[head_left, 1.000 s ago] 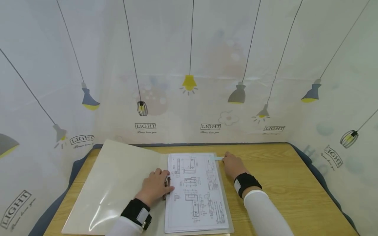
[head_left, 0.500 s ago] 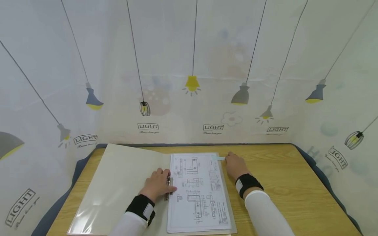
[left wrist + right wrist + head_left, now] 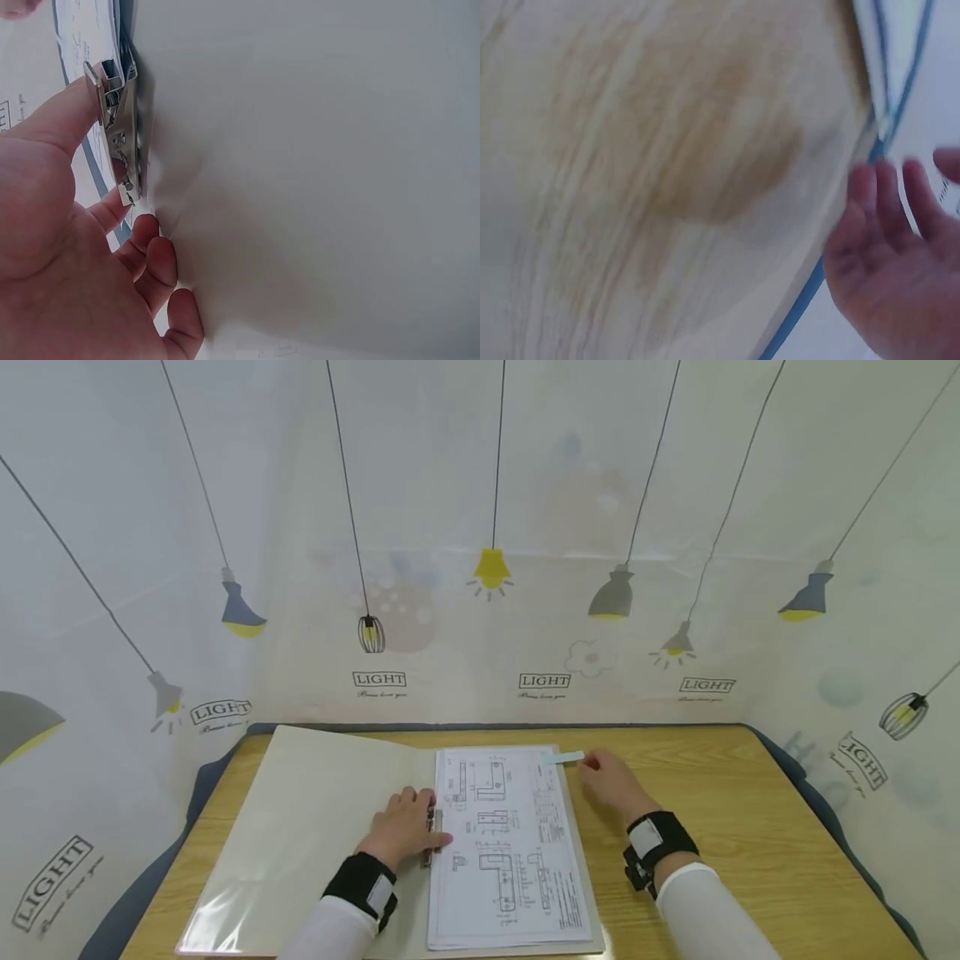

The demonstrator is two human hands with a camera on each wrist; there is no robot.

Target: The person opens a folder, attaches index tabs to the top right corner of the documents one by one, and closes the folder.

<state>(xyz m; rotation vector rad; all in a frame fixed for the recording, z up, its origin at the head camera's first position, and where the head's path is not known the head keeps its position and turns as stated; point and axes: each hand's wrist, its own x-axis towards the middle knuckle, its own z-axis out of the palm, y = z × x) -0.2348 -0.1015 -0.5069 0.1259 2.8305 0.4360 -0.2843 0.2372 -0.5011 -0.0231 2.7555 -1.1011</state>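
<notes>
An opened white folder (image 3: 315,810) lies with a stack of printed technical drawings (image 3: 491,877) on its right side. My left hand (image 3: 405,827) rests at the folder's metal clip (image 3: 435,835), thumb reaching over it onto the paper's left edge. In the left wrist view the thumb passes behind the clip (image 3: 120,142) and the other fingertips touch the folder's cover. A pale blue-green sticky tab (image 3: 566,758) sticks out past the top right of the sheets. Just right of it is my right hand (image 3: 611,781), fingers loosely bent and apart from the tab, holding nothing.
The folder lies on a wood-grain table (image 3: 750,827) with a dark blue edge. A pale curtain (image 3: 435,485) printed with hanging lamps surrounds the table on the back and both sides. Each wrist wears a black strap (image 3: 663,835).
The right hand has let go of the sticky tab and drawn back slightly to the right, so more of the tab shows. The left hand stays at the clip. The head view has shifted slightly.
</notes>
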